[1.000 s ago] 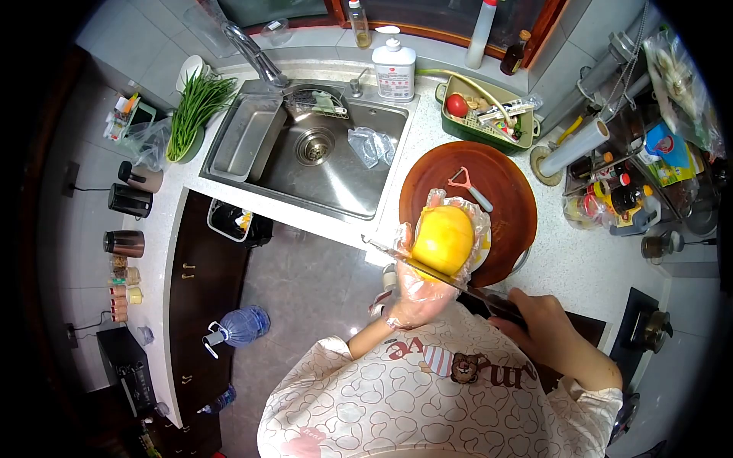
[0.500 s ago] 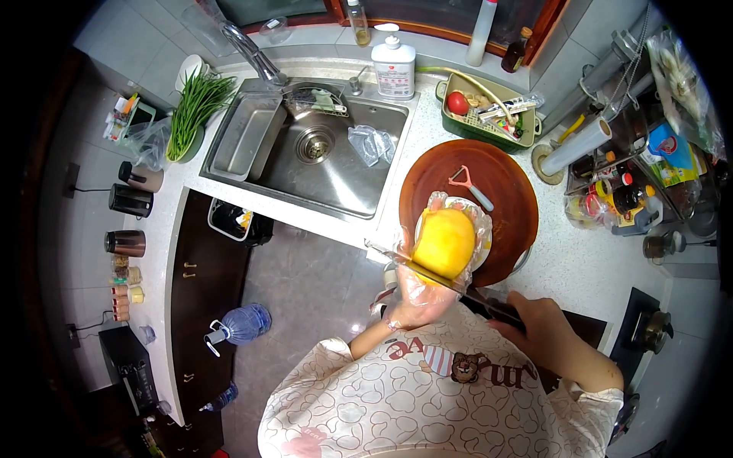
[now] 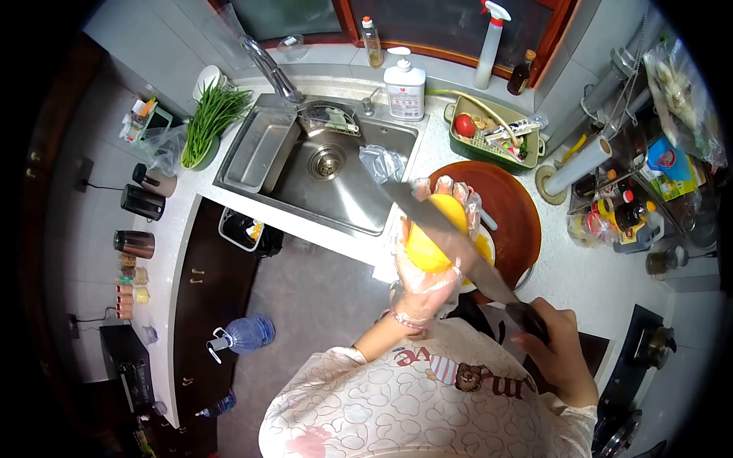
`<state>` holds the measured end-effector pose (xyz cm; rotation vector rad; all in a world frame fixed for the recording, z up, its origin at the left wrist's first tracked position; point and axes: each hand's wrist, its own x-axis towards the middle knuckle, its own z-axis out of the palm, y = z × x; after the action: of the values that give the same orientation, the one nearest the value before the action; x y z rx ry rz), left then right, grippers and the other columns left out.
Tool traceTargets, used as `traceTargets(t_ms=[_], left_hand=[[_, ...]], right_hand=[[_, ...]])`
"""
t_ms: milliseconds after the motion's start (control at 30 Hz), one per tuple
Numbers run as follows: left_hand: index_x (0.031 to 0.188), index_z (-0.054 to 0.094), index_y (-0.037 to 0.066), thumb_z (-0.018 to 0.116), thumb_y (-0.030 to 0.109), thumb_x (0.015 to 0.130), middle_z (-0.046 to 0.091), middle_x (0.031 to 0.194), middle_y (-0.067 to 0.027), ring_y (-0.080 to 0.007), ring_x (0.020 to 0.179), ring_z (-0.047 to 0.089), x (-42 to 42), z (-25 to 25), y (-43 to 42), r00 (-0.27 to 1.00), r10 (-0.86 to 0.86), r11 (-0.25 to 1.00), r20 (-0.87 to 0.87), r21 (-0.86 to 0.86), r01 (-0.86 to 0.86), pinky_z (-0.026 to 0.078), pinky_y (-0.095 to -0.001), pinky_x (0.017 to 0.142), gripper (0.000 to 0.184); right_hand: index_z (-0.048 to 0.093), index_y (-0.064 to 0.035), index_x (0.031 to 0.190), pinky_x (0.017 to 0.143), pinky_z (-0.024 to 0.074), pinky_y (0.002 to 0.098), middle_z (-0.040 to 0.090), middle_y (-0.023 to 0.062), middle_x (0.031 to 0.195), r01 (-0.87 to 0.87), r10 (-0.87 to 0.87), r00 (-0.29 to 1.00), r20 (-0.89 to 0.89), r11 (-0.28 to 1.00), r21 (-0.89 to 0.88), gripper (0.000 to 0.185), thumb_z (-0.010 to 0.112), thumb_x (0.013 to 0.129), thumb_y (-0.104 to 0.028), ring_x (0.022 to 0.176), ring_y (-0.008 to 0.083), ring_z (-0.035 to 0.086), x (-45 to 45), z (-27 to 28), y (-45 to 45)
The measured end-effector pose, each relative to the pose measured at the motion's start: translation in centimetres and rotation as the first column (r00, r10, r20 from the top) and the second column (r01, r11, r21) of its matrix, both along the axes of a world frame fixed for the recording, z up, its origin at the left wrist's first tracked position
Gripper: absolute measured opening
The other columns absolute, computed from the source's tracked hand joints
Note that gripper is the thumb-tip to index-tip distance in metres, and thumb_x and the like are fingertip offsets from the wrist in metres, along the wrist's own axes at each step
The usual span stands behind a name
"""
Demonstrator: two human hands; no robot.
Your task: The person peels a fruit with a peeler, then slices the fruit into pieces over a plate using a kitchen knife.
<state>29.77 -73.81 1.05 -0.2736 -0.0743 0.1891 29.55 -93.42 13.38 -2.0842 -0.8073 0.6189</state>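
My left hand [image 3: 427, 278], in a clear plastic glove, holds a peeled yellow fruit [image 3: 429, 248] on its palm, fingers curled up around the far side. In my right hand [image 3: 556, 347] is the dark handle of a large knife [image 3: 458, 248]. The blade lies slantwise over the fruit, slightly blurred, and hides part of it. Beyond and right of my left hand is a round brown board [image 3: 508, 202]. On it are a peeler [image 3: 489, 220], mostly hidden, and a white plate [image 3: 489, 243] with yellow pieces, partly covered by the blade.
Left of the board is a steel sink [image 3: 343, 195] with a plastic bag [image 3: 382, 162]. Behind the board stand a green basket [image 3: 492, 156] with a tomato and a white pump bottle [image 3: 405, 90]. A bowl of green stalks [image 3: 202, 153] sits left; a bottle rack [image 3: 626, 191] is at right.
The knife has risen from the fruit's near side to a steeper slant across it. My left hand has turned the fruit, its fingers now more visible. The view has shifted slightly.
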Motion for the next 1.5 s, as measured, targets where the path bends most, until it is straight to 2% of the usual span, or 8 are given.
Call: traceTargets(t_ms=[133,233,400,533,600,733,1133,1500], left_hand=[[0.143,0.042,0.025,0.052,0.037,0.093,0.04,0.15,-0.0018,-0.0272,0.138,0.036,1.3,-0.5,0.5,0.984,0.115,0.991,-0.134,0.081,-0.105,0.029,-0.0477,0.114,0.053],[0.145,0.041,0.027,0.058,0.029,0.088,0.038,0.152,-0.0005,-0.0255,0.14,0.033,3.0,-0.2,1.1,0.977,0.213,0.977,0.007,-0.008,-0.213,0.028,-0.0483,0.115,0.059],[0.144,0.041,0.026,0.057,0.03,0.089,0.036,0.153,-0.0005,-0.0248,0.141,0.031,5.4,-0.6,2.3,0.933,0.343,0.934,0.105,0.069,-0.351,0.027,-0.0503,0.115,0.057],[0.139,0.047,0.029,0.054,0.032,0.088,0.042,0.148,0.0011,-0.022,0.138,0.036,5.5,0.5,2.3,0.947,0.318,0.947,0.053,0.038,-0.32,0.027,-0.0475,0.115,0.052],[0.137,0.051,0.031,0.051,0.034,0.089,0.047,0.145,0.0022,-0.0206,0.138,0.037,4.9,0.5,2.3,0.957,0.238,0.97,0.163,0.011,-0.243,0.029,-0.0452,0.115,0.048],[0.137,0.05,0.031,0.052,0.035,0.089,0.047,0.145,0.003,-0.0202,0.138,0.037,5.2,0.2,2.4,0.927,0.375,0.916,-0.006,0.156,-0.37,0.029,-0.0442,0.115,0.048],[0.136,0.051,0.034,0.058,0.034,0.087,0.049,0.142,-0.0021,-0.02,0.135,0.042,4.7,0.6,2.9,0.911,0.412,0.901,0.001,0.144,-0.408,0.03,-0.0436,0.115,0.049],[0.141,0.045,0.032,0.059,0.034,0.087,0.042,0.149,0.0043,-0.0194,0.139,0.035,4.6,1.0,2.9,0.901,0.426,0.891,0.078,0.136,-0.433,0.026,-0.0439,0.116,0.056]], right_hand=[[0.049,0.0028,0.103,0.05,0.0403,0.0269,0.053,0.0057,0.059,0.213,-0.07,0.892,-0.447,0.936,0.28,0.017,0.052,0.093,-0.011,0.048,0.0129,0.051,-1.5,-1.6,0.2],[0.045,0.0017,0.103,0.05,0.0422,0.0261,0.054,0.007,0.059,0.288,-0.127,0.875,-0.468,0.912,0.293,0.017,0.051,0.094,-0.012,0.048,0.0136,0.055,-2.1,-1.5,2.5],[0.045,0.005,0.102,0.048,0.0446,0.0351,0.055,0.0101,0.059,0.269,-0.212,0.918,-0.334,0.954,0.134,0.019,0.053,0.094,-0.01,0.048,0.0232,0.058,-1.3,-1.2,6.5],[0.045,0.0065,0.1,0.049,0.0447,0.0384,0.056,0.0168,0.065,0.095,-0.069,0.985,-0.157,0.982,0.166,0.021,0.057,0.091,-0.009,0.053,0.0343,0.059,-1.6,-2.2,7.3],[0.044,0.0066,0.099,0.05,0.0449,0.0396,0.057,0.0175,0.065,0.11,-0.081,0.985,-0.151,0.974,0.196,0.021,0.057,0.091,-0.009,0.054,0.0354,0.06,-1.9,-2.4,7.8],[0.045,0.0065,0.099,0.05,0.0451,0.0409,0.057,0.018,0.065,0.174,-0.144,0.98,-0.14,0.955,0.242,0.02,0.056,0.092,-0.008,0.055,0.0374,0.06,-2.5,-2.9,8.1],[0.045,0.0061,0.1,0.046,0.043,0.0412,0.054,0.0176,0.062,0.118,-0.095,0.989,-0.117,0.971,0.209,0.022,0.057,0.091,-0.009,0.049,0.0362,0.057,-2.8,-3.1,8.4],[0.045,0.0073,0.102,0.048,0.0449,0.0405,0.055,0.0177,0.063,0.142,-0.12,0.986,-0.118,0.969,0.2,0.023,0.058,0.09,-0.008,0.051,0.0366,0.059,-2.7,-3.1,8.8]])
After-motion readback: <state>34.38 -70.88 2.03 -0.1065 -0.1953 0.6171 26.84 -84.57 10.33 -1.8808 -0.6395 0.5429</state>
